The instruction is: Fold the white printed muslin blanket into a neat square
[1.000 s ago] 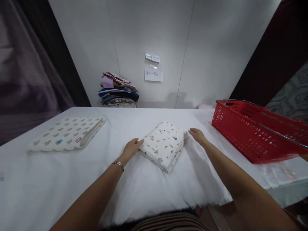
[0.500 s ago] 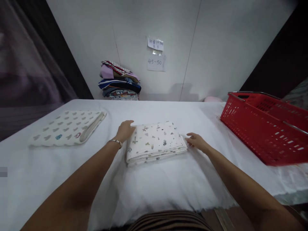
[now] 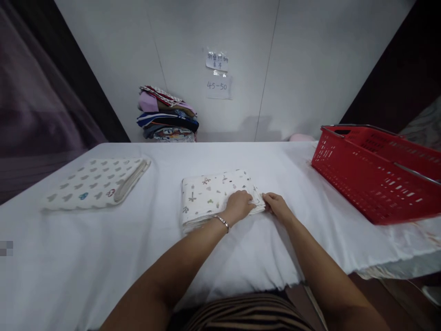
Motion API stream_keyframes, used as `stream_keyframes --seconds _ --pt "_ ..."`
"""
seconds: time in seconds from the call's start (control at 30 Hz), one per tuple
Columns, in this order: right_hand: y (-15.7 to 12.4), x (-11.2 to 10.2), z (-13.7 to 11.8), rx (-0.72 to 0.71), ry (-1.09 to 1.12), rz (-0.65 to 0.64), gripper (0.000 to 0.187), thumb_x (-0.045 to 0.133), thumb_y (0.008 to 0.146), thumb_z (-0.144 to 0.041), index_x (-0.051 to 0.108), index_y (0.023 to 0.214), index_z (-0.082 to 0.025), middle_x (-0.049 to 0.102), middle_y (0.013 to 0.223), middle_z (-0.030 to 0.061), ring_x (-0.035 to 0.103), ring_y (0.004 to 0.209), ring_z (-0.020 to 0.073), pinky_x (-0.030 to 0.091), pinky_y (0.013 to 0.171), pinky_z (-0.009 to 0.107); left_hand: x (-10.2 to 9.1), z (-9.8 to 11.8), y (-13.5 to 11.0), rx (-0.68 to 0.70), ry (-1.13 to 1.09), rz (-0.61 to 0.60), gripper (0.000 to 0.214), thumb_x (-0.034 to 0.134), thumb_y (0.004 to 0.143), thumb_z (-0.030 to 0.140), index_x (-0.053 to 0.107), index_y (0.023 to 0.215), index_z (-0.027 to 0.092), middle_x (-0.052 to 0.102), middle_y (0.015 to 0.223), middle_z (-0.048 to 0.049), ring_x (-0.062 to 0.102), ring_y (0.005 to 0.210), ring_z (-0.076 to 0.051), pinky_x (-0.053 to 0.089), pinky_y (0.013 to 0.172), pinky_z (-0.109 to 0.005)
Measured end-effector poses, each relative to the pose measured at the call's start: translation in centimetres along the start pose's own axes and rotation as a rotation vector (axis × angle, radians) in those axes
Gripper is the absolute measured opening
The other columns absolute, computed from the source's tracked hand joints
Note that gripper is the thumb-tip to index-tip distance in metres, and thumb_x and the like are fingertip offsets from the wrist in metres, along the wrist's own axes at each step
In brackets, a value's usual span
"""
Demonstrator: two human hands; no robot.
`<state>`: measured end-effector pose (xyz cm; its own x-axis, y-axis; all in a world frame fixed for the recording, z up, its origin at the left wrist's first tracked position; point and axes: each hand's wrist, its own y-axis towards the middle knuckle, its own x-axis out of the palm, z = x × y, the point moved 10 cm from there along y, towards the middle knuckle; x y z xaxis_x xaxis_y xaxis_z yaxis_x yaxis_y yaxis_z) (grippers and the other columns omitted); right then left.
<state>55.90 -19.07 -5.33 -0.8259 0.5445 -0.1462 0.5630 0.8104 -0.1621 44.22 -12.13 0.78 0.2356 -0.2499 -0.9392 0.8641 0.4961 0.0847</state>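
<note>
A folded white cloth with small printed figures (image 3: 210, 195) lies in the middle of the white table (image 3: 103, 248). My left hand (image 3: 239, 205), with a bracelet on its wrist, rests on the cloth's near right corner, fingers curled onto the fabric. My right hand (image 3: 274, 205) touches the same corner from the right, its fingers closed on the cloth's edge. A second folded white cloth with a heart pattern (image 3: 94, 184) lies apart at the left of the table.
A red plastic basket (image 3: 375, 172) stands on the table's right side. A stack of folded coloured fabrics (image 3: 167, 115) sits by the back wall under paper notes (image 3: 217, 73). A dark curtain hangs at the left.
The printed cloth was turned square to me. My left hand crossed from its left edge to its right near corner, and my right hand closed in on that corner.
</note>
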Motion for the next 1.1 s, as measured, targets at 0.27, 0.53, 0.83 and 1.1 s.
stream_keyframes --seconds 0.27,0.53,0.83,1.1 --pt "-0.4 0.9 0.1 0.004 -0.026 -0.144 0.040 0.067 0.065 -0.055 0.050 0.071 -0.019 0.046 0.053 -0.0065 0.039 0.044 0.0069 0.026 0.042 0.021 0.5 2.1 -0.8 0.106 0.231 -0.031 0.024 0.047 0.090 0.030 0.065 0.096 0.016 0.063 0.096 -0.0114 0.057 0.097 -0.025 0.046 0.080 -0.036" --pt "-0.7 0.7 0.1 0.003 0.011 -0.173 0.034 0.067 0.065 -0.047 0.052 0.071 -0.018 0.048 0.054 -0.0067 0.037 0.043 0.0058 0.021 0.041 0.020 0.0 2.3 -0.1 0.035 0.288 -0.074 0.023 0.044 0.088 0.021 0.066 0.093 0.014 0.064 0.093 -0.0115 0.060 0.092 -0.024 0.046 0.075 -0.033" --pt "-1.2 1.2 -0.3 0.027 0.103 -0.201 0.024 0.066 0.062 -0.035 0.051 0.064 -0.018 0.056 0.054 -0.0028 0.038 0.040 0.0055 0.018 0.040 0.021 -0.7 3.3 -1.0 0.011 0.200 0.127 0.020 0.043 0.090 0.023 0.062 0.092 0.018 0.062 0.093 -0.0077 0.057 0.093 -0.020 0.044 0.077 -0.032" --pt "-1.3 1.1 0.1 0.072 0.107 -0.176 0.030 0.063 0.068 -0.045 0.051 0.065 -0.017 0.057 0.059 -0.0011 0.040 0.040 0.0061 0.016 0.038 0.020 0.8 4.3 -2.1 0.122 0.278 0.128 0.018 0.043 0.091 0.022 0.059 0.096 0.016 0.061 0.097 -0.0087 0.054 0.096 -0.023 0.043 0.079 -0.037"
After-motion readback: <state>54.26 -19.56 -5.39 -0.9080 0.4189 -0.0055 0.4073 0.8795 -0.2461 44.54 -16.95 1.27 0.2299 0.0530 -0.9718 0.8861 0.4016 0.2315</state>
